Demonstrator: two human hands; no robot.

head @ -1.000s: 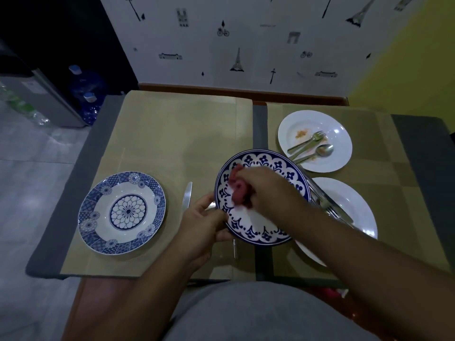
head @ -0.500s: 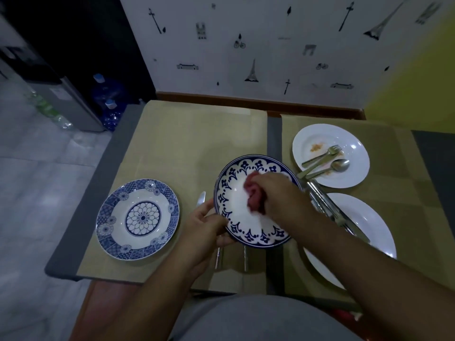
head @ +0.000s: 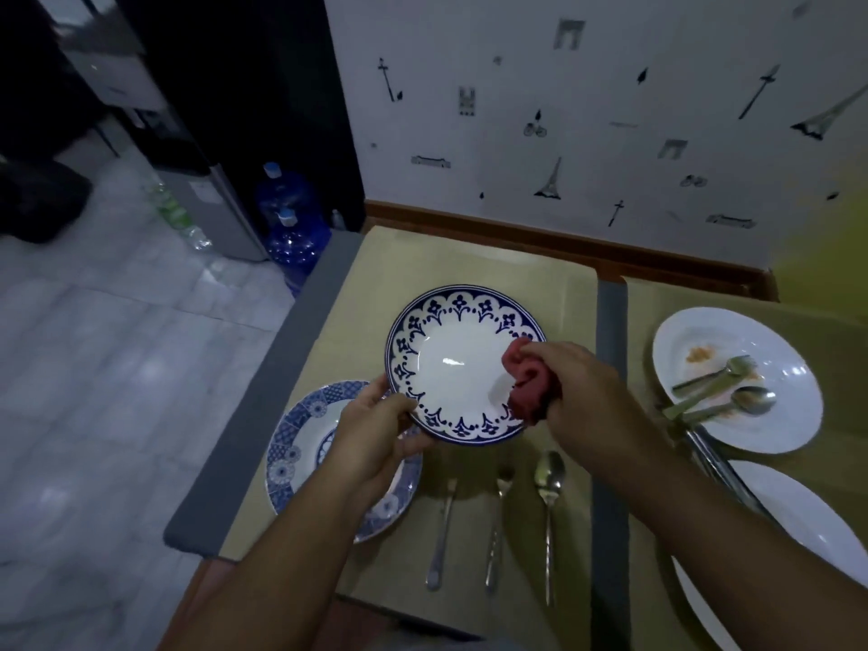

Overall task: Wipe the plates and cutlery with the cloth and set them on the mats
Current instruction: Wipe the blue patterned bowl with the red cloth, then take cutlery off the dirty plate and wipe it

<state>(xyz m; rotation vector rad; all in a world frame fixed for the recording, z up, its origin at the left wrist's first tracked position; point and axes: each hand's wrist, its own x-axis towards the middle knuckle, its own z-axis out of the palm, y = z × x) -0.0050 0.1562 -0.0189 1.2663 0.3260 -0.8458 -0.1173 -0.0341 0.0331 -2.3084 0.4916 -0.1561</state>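
Head view:
- Blue-rimmed plate (head: 451, 364) gripped at near-left rim by left hand (head: 375, 434): thumb on rim, fingers (head: 408, 446) curled underneath. Plate held raised and tilted over left mat (head: 469, 260).
- Bunched red cloth (head: 528, 387) clenched in right hand (head: 582, 392), fingers (head: 545, 354) closed tight round it. Cloth pressed against plate's right rim.
- Patterned plate (head: 300, 444) partly hidden under left hand.
- Three pieces of cutlery (head: 498, 523) laid side by side on same mat, near counter (head: 263, 392) edge.

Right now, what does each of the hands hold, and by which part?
The left hand grips the blue-rimmed plate by its near-left rim. The right hand clutches the bunched red cloth at the plate's right edge.
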